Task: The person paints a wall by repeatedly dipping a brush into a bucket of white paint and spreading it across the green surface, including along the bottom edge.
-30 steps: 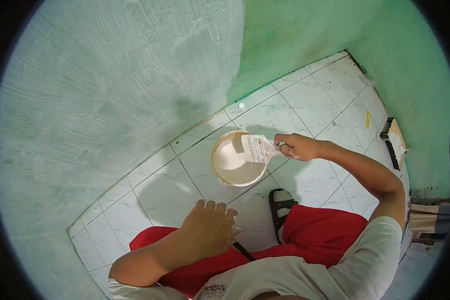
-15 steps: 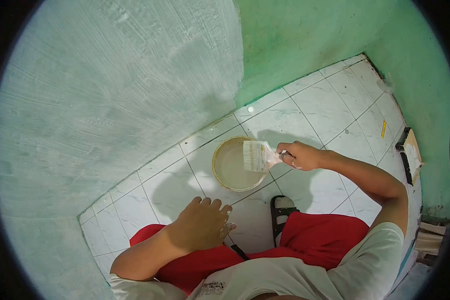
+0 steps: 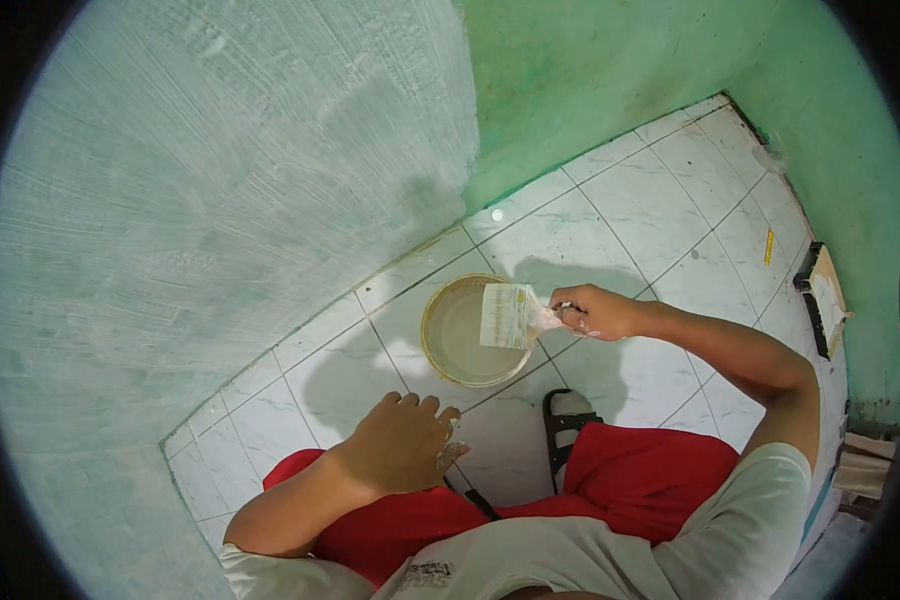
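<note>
My right hand (image 3: 598, 312) is closed around the handle of a wide paint brush (image 3: 506, 316). The brush's pale, paint-coated bristles point left, over the right part of a round bucket (image 3: 427, 345) with a yellowish rim. Whitish liquid fills the inside of the bucket, which stands on the tiled floor. My left hand (image 3: 402, 443) hangs above my left knee, below and left of the bucket, fingers loosely bent and apart, with white smears near the thumb. It holds nothing that I can see.
A wall (image 3: 240, 200) with whitish brushed coating rises at the left, meeting a bare green wall (image 3: 590, 80). A yellow strip (image 3: 768, 247) lies on the floor at the right, near a black-edged tray (image 3: 823, 300) by the wall. My sandalled foot (image 3: 568, 425) is below the bucket.
The brush has shifted slightly left over the bucket with my right hand. My left hand has barely moved, and the view has shifted a little.
</note>
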A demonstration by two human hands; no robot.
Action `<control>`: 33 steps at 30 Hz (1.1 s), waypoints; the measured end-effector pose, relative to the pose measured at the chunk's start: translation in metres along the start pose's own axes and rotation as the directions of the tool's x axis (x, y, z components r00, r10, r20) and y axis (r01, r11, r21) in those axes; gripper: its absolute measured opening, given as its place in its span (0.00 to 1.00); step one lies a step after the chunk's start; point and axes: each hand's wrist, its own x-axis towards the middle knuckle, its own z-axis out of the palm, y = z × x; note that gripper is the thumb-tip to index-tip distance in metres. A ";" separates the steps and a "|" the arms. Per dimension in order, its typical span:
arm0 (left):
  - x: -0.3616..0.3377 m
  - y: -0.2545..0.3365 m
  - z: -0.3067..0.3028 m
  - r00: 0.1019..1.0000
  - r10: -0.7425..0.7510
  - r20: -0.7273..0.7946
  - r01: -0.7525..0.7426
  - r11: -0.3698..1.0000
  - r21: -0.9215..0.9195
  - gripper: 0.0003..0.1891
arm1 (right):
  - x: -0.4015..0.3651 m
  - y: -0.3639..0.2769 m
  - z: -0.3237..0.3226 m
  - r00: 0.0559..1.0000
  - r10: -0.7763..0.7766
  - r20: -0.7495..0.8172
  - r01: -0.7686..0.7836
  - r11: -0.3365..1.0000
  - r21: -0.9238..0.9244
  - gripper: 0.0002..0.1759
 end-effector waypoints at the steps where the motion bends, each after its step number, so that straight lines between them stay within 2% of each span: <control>1: -0.001 -0.001 0.001 1.000 0.004 -0.014 -0.004 1.000 0.005 0.23 | 0.002 0.004 0.002 1.000 0.002 0.002 -0.002 0.994 0.109 0.15; 5: -0.003 -0.005 0.004 1.000 0.008 -0.020 -0.008 1.000 -0.015 0.24 | 0.000 -0.009 0.005 1.000 -0.008 0.013 0.008 1.000 -0.010 0.15; 7: -0.004 -0.009 0.010 0.989 0.089 -0.117 -0.086 0.996 0.029 0.23 | 0.003 -0.008 0.012 0.999 -0.025 0.046 0.014 0.974 0.226 0.14; 8: -0.005 -0.009 0.008 0.990 0.086 -0.115 -0.083 0.996 0.031 0.23 | 0.004 -0.010 0.013 0.999 -0.029 0.046 0.018 0.973 0.228 0.14; 10: -0.004 -0.008 0.002 0.999 0.042 -0.004 -0.042 0.999 -0.005 0.24 | 0.004 -0.016 0.011 0.998 0.019 0.060 -0.039 0.937 0.347 0.13; 14: -0.005 -0.010 -0.001 1.000 0.018 0.025 -0.018 1.000 -0.018 0.25 | 0.004 -0.025 0.012 0.998 0.041 0.055 -0.061 0.902 0.428 0.11; 19: -0.005 -0.012 -0.004 0.998 0.009 0.055 -0.007 0.999 -0.034 0.25 | 0.003 -0.039 0.012 0.998 -0.016 0.062 -0.003 0.957 0.290 0.11; 26: -0.006 -0.014 -0.004 0.997 0.002 0.074 0.001 0.999 -0.035 0.26 | 0.008 -0.021 0.013 0.991 -0.039 0.125 -0.006 0.939 0.344 0.15; 28: -0.007 -0.015 -0.001 0.999 0.016 0.039 -0.014 0.999 -0.051 0.25 | 0.009 -0.007 0.012 0.966 -0.257 0.009 0.249 0.945 0.213 0.17; 29: -0.007 -0.015 0.000 0.999 0.019 0.038 -0.017 0.999 -0.052 0.25 | 0.005 -0.004 0.008 0.967 -0.254 0.008 0.247 0.946 0.211 0.17; 31: -0.006 -0.015 0.000 0.999 -0.002 0.045 0.005 0.998 -0.060 0.25 | 0.001 -0.001 -0.003 0.998 -0.061 0.033 0.057 0.993 0.108 0.20; 32: -0.006 -0.016 0.000 0.999 0.002 0.044 0.000 0.998 -0.059 0.25 | -0.001 -0.003 -0.007 0.998 -0.058 0.029 0.054 0.993 0.107 0.20; 33: -0.006 -0.015 0.000 0.999 0.003 0.038 -0.001 0.999 -0.048 0.25 | -0.002 -0.004 -0.009 0.997 -0.069 -0.020 0.068 0.997 -0.048 0.20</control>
